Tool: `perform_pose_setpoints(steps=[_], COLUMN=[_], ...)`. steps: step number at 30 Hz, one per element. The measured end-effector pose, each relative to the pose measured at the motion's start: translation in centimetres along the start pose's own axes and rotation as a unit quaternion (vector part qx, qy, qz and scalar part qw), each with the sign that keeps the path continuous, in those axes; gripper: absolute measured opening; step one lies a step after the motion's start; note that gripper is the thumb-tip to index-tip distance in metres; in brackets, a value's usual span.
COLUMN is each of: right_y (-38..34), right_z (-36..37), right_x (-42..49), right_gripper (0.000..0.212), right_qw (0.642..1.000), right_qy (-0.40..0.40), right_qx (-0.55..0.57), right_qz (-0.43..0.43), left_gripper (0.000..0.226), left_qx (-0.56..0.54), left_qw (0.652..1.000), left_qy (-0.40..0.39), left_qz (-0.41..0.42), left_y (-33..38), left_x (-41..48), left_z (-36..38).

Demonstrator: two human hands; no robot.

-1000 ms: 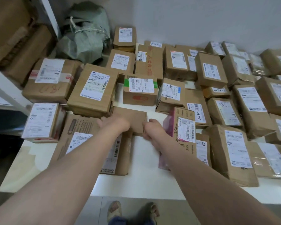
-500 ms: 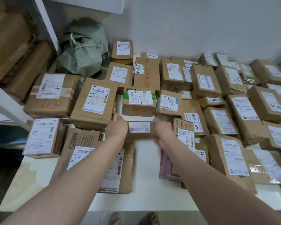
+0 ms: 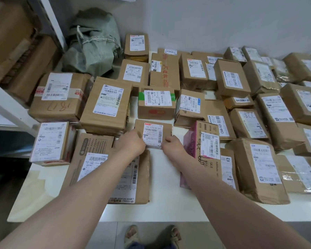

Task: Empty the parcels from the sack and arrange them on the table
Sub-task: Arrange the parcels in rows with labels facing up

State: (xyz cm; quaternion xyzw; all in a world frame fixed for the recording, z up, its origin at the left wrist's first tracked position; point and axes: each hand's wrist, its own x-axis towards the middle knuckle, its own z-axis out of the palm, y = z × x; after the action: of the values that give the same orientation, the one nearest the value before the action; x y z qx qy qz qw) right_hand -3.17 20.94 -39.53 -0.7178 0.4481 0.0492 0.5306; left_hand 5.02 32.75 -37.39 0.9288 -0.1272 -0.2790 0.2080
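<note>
One green woven sack [image 3: 93, 42] – one pink carton [image 3: 192, 141] – roughly thirty brown cardboard parcels [image 3: 156, 112], too overlapped to count exactly, on one white counter [image 3: 162, 186]

Soft even light, warped edges

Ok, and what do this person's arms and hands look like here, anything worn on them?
The left forearm and right forearm are bare as far up as the frame shows, with no sleeves in view. The left hand and right hand are bare too: no gloves, and no watch, bracelet or ring shows on the sides facing the camera.
</note>
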Motion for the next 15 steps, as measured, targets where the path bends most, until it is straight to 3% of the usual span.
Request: perform_pose_setpoints(steps=[2, 5, 10, 13, 15], right_y=[-0.4, -0.9, -1.6, -1.4, -0.8], right_z=[-0.2, -0.3, -2.2, -3.5, -4.1], right_x=[-0.7, -1.9, -5.1, -6.5, -7.3], right_gripper=[0.023, 0.034, 0.038, 0.05, 0.063], right_qw=[0.999, 0.986, 0.907, 0.875, 0.861], right_qy=[0.019, 0.051, 0.203, 0.26, 0.242], right_qx=[-0.034, -0.148, -0.291, -0.365, -0.432], right_qz=[-0.014, -0.055, -0.226, -0.182, -0.118], left_gripper=[0.037, 0.064, 0.132, 0.12, 0.115], left_qx=[0.017, 0.046, -0.011, -0.055, -0.069], left_qw=[0.998, 0.993, 0.983, 0.983, 0.984], left_qy=[0.059, 0.108, -0.032, -0.029, -0.016], left_qz=[0.017, -0.027, -0.18, -0.172, -0.163], left_y=[-0.2, -0.5, -2.2, -2.3, -1.4], left_x=[-1.1, -3.7, -5.5, -6.1, -6.6], left_z=[-0.2, -1.1, -1.6, -0.6, 0.4])
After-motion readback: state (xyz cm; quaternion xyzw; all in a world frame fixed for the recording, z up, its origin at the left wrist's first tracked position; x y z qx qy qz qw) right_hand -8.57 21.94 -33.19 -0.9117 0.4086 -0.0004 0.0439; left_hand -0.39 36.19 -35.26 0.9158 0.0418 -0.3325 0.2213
